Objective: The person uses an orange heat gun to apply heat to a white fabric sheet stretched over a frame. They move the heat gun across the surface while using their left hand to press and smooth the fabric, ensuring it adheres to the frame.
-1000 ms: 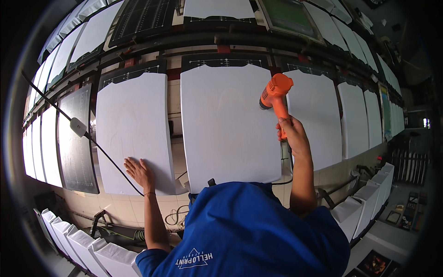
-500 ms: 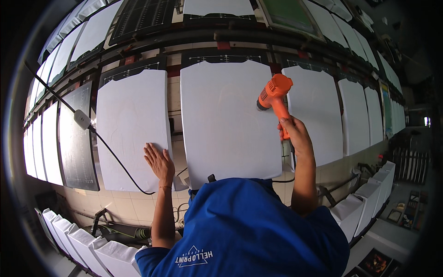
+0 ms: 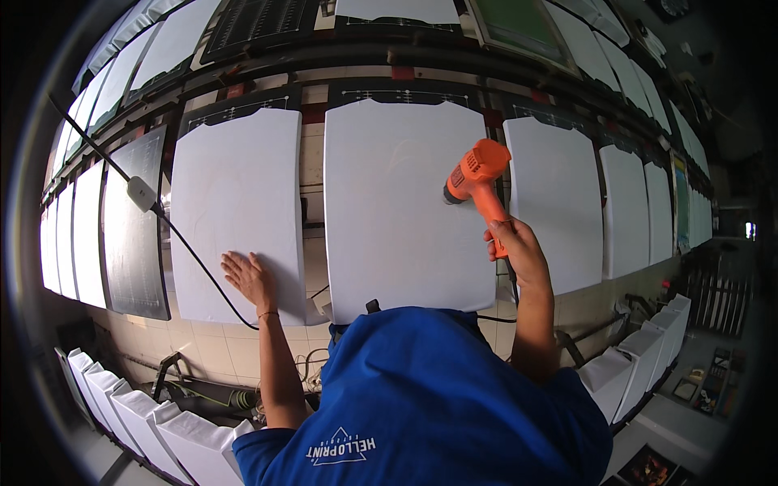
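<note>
My right hand [image 3: 517, 249] is closed round the handle of an orange heat gun [image 3: 480, 180]. The gun's dark nozzle points left, over the right edge of the white shirt [image 3: 405, 211] stretched on the middle board. My left hand [image 3: 250, 279] lies flat, fingers spread, on the lower part of the white shirt [image 3: 235, 186] on the board to the left. A black cord [image 3: 194, 259] with a pale inline box [image 3: 141, 194] hangs across that left shirt, close beside my left hand.
More shirt-covered boards [image 3: 555, 202] stand in a row to the right. At left is a bare dark board [image 3: 138, 227]. Dark rails [image 3: 340, 66] run behind, with a green-meshed frame [image 3: 527, 28] beyond. Another row of white-covered boards [image 3: 190, 441] lies behind me on the left.
My left hand has slid left across the left shirt, its fingers still spread. My right hand and the heat gun have shifted slightly down and left.
</note>
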Motion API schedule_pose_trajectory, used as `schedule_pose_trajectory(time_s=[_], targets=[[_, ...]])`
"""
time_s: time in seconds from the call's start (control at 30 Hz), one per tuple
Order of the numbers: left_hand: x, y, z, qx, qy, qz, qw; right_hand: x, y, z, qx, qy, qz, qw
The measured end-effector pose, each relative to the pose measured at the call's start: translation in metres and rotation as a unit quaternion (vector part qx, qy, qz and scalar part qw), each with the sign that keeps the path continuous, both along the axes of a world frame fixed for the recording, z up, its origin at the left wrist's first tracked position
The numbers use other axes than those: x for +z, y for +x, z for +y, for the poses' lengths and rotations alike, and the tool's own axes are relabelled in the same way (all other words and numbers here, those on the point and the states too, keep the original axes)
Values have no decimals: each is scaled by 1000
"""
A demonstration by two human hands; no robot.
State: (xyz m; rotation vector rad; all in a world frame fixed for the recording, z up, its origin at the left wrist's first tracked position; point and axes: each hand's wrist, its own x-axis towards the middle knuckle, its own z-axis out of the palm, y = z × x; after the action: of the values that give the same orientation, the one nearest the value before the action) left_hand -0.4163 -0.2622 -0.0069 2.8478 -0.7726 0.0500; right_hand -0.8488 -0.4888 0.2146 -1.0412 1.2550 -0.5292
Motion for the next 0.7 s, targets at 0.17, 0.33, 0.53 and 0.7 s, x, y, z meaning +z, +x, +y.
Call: schedule_pose_trajectory(time_s=[0.17,0.33,0.53,0.7], targets=[[9,-61,-4,-157,-18,6,987,-1,44,5,75,24,-48,996],[-3,-16,32,-82,-8,-6,997,-3,86,9,156,28,-76,984],[2,12,31,56,-31,15,998,0,109,13,216,54,-72,972],[7,-32,9,-36,-6,19,999,-6,116,26,242,47,-74,966]])
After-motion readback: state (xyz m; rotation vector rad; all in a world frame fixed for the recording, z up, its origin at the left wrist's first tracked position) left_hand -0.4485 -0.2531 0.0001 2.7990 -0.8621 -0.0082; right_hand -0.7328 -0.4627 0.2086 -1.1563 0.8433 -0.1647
